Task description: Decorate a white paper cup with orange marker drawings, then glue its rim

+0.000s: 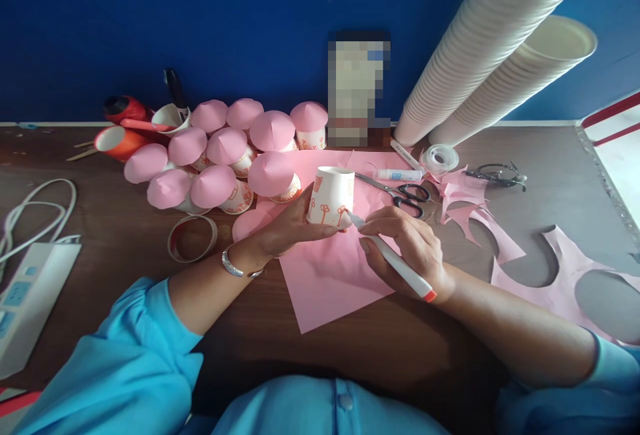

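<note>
My left hand (295, 222) is wrapped round a white paper cup (333, 192), held upside down above pink paper. Orange flowers and window shapes are drawn on the cup's side. In my right hand (407, 245) is a white marker (405, 268) with an orange end cap, its tip touching or very near a flower low on the cup. Under both hands lies a sheet of pink paper (310, 295). Several upturned cups with pink paper cones (273, 132) on top stand together to the left, orange drawings showing on some.
Scissors (413, 198), a glue stick (400, 174) and clear tape (440, 157) lie behind my right hand. Tall cup stacks (480, 48) lean at the wall. Pink offcuts (555, 275) and glasses (497, 174) are right; a tape roll (171, 242) and a power strip (43, 302) left.
</note>
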`<state>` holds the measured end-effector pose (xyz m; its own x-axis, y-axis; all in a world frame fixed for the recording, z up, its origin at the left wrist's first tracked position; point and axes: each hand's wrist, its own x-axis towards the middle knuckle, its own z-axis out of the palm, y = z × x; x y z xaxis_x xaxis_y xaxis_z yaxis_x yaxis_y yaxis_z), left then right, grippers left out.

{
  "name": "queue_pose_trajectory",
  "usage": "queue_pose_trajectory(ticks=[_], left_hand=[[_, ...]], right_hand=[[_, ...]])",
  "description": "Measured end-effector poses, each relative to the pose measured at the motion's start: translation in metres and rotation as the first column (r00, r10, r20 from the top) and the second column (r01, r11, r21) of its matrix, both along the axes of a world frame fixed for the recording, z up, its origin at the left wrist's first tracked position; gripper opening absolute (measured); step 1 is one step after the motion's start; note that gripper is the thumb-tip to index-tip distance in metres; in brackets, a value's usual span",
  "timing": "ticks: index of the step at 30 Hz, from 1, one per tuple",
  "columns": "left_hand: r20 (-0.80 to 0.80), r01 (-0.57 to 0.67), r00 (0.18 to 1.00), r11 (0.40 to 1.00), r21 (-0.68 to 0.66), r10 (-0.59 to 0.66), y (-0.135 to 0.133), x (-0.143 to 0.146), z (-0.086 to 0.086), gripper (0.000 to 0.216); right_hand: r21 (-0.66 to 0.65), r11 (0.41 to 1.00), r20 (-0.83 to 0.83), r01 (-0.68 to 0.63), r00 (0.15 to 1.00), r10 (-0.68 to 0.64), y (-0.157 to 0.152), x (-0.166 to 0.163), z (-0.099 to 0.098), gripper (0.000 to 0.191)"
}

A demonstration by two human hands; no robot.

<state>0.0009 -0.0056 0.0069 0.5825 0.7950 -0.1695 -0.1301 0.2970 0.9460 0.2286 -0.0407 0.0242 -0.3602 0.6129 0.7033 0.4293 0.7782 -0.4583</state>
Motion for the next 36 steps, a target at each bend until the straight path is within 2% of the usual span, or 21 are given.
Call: queue_pose_trajectory(ticks=[17, 28, 36], left_hand=[[-0.020, -0.020, 1.000, 1.000, -0.008, 0.019, -0.001, 0.002, 0.008, 0.047], [-0.071, -0.016, 0.997, 1.000, 0.018, 0.017, 0.001, 0.008, 0.022, 0.055], [-0.007, -0.029, 1.000, 0.999, -0.018, 0.029, 0.001, 0.007, 0.010, 0.065]], right_hand=[[-0.007, 1.000, 0.007, 0.019, 1.000, -0.019, -0.001, -0.002, 0.001, 0.020], [-0.009, 1.000, 0.005, 0.019, 1.000, -0.019, -0.002, -0.002, 0.001, 0.019], [-0.010, 1.000, 0.007, -0.010, 1.000, 0.010, -0.002, -0.003, 0.002, 0.020]])
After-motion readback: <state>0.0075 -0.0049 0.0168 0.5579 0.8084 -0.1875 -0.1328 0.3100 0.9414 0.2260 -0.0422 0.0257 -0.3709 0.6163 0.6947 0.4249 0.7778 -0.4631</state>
